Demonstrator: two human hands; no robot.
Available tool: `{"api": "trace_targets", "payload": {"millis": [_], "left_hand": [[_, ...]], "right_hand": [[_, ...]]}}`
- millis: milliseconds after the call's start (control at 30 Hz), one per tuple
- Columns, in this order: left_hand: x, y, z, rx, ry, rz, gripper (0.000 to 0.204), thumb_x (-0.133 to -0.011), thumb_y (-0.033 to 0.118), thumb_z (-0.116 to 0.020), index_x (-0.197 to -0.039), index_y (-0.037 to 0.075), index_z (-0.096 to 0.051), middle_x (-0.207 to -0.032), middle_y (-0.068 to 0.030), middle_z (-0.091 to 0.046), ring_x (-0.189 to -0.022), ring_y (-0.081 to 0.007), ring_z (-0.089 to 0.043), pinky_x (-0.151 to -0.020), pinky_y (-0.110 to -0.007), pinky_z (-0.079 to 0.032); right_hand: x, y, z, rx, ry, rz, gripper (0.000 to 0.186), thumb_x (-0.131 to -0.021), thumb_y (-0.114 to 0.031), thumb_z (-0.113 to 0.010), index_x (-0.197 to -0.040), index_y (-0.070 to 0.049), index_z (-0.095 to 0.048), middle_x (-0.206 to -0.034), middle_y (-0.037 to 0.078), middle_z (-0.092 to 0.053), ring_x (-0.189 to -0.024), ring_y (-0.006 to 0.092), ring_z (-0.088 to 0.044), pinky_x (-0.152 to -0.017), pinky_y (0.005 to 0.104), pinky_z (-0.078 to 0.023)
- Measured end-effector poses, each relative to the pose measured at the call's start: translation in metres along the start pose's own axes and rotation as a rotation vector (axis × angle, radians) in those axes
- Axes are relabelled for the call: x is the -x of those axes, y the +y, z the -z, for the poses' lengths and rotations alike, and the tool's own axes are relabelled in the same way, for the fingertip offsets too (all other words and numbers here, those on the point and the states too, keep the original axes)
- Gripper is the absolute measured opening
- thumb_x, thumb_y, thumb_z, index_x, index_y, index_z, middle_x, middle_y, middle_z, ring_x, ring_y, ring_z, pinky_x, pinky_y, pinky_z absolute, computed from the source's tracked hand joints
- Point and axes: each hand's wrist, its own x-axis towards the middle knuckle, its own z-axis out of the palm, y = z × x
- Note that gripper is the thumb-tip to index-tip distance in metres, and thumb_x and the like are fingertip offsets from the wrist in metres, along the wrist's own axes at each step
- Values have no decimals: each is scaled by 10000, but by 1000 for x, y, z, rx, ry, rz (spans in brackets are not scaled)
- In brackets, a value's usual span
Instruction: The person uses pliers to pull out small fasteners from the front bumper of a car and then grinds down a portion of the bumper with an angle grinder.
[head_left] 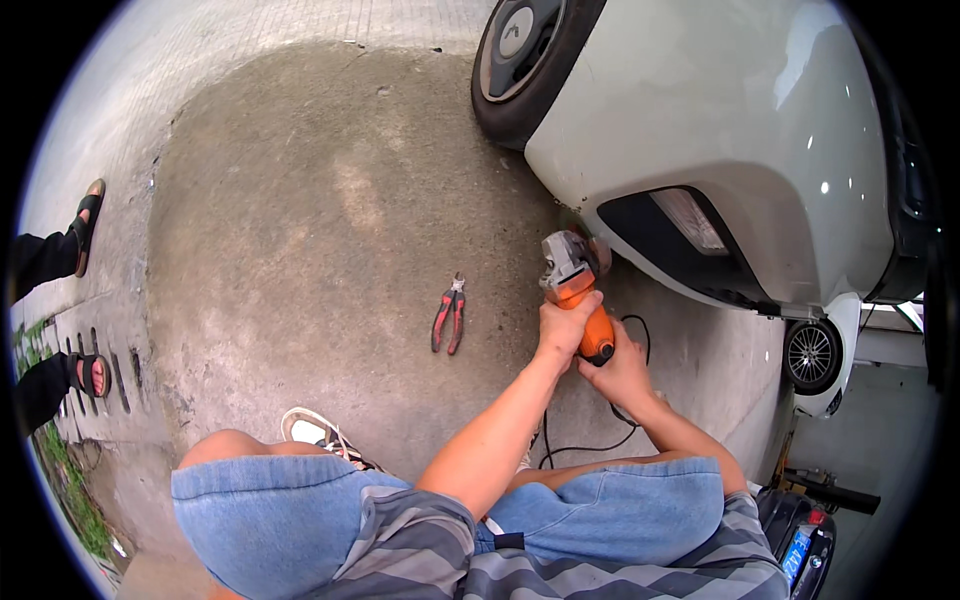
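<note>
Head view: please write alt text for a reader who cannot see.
Both hands hold an orange grinder beside a pale car. Left of them, red-handled pliers lie on concrete; another person's sandaled feet stand farther left.

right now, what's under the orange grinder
Concrete ground shows on either side of the orange grinder. The patch directly beneath is covered by the grinder itself, the left hand and the right hand, so anything lying there can't be seen.

An orange angle grinder [598, 335] with a grey metal head [566, 258] points toward the far side, right of centre.
</note>
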Motion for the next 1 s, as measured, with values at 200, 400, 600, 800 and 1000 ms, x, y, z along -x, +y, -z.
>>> {"api": "trace_targets", "payload": {"millis": [200,400,600,800,1000], "left_hand": [[4,-1,-1,15,-27,24,302,-828,151,-749,-1024,-36,-614,-922,-109,-670,-813,-199,-666,-734,-330,-543],[-6,1,2,7,-50,-23,306,-828,161,-749,-1028,-28,-616,-920,-103,-670,-810,-196,-665,-735,-328,-540],[2,5,12,9,-69,13,293,-828,160,-747,-1018,-22,-619,-910,-100,-674,-811,-198,-665,-739,-329,-537],[-7,8,16,-5,-69,30,297,-832,169,-743,-1016,-28,-616,-915,-111,-672,-817,-199,-665,-738,-334,-543],[0,9,12,-2,-88,28,306,-833,166,-743,-1029,-28,-612,-920,-112,-670,-818,-199,-664,-744,-333,-541]], "right_hand": [[2,8,-3,-3,32,60,790,-664,-263,-741,-1322,21,-409,-1053,271,-638,-982,440,-618,-887,475,-482],[-3,4,-7,31,95,97,783,-660,-245,-741,-1321,10,-406,-1027,266,-646,-948,443,-629,-853,485,-497],[3,-11,-10,-26,35,4,780,-656,-241,-760,-1311,23,-429,-1033,245,-655,-980,416,-635,-862,459,-499],[-2,-14,-14,7,91,59,768,-658,-232,-753,-1303,24,-423,-1023,251,-655,-955,424,-637,-864,464,-497],[3,-12,-11,-23,63,19,786,-654,-241,-760,-1311,32,-424,-1035,251,-654,-984,418,-631,-882,458,-490]]}}
